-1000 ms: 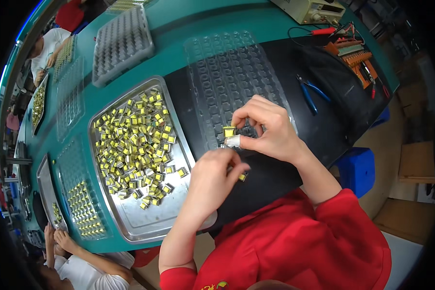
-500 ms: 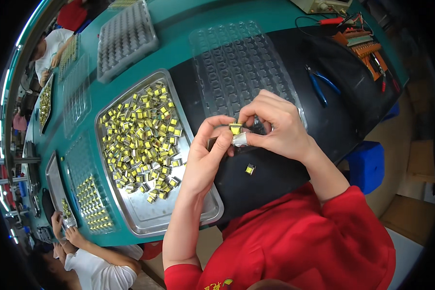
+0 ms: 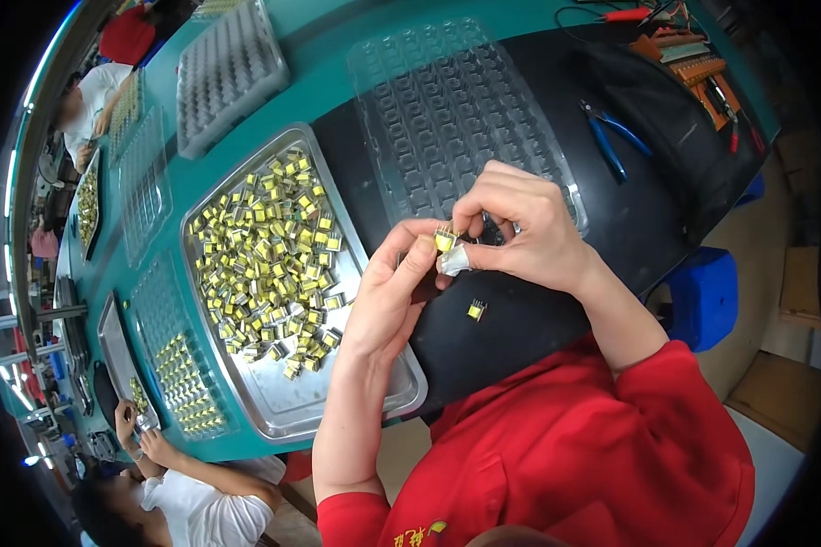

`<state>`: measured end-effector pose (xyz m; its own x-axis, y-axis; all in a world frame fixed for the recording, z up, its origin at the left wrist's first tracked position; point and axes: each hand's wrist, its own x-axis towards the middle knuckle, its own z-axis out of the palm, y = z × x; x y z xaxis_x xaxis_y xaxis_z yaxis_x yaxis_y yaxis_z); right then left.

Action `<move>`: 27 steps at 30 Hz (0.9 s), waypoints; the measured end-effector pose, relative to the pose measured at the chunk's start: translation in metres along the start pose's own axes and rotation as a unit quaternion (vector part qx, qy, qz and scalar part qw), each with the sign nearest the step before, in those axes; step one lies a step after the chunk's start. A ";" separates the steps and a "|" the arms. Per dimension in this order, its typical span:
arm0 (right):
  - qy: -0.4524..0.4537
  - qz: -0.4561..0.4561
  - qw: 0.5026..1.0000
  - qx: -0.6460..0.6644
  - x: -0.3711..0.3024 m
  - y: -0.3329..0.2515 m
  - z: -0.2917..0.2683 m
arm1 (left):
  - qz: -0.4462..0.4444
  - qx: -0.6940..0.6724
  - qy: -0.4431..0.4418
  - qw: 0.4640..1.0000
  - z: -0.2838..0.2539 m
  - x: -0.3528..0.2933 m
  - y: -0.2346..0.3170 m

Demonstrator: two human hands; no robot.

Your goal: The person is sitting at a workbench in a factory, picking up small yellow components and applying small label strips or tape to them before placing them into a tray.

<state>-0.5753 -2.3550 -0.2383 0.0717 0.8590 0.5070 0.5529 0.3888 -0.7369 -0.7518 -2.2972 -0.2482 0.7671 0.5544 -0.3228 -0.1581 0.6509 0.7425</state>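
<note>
A small transformer with yellow tape and thin metal pins is pinched between the thumb and fingers of my left hand. Its pins point upward. From the other side my right hand closes its thumb and index finger on the same piece. A white wrap covers the tip of my right thumb. Beneath my hands, on the black mat, lies another transformer, pins up. To the left, a metal tray holds a loose heap of transformers.
Beyond my hands lies a clear plastic blister tray. Blue-handled cutters rest on the mat at right. A stacked blister tray stands far left. A co-worker sits at lower left near a tray of transformers. A blue stool is at right.
The transformer between my fingers has tilted, and its pins now show at the top. My hands have stayed in nearly the same place; the whole view has shifted slightly.
</note>
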 end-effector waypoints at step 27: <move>-0.037 0.075 0.992 0.094 -0.005 0.008 -0.001 | 0.060 0.041 0.014 0.997 0.001 -0.004 0.000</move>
<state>-0.5704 -2.3565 -0.2456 0.0761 0.9316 0.3556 0.3755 0.3036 -0.8757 -0.7544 -2.2998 -0.2467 0.7271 0.6418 -0.2439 -0.1964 0.5349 0.8218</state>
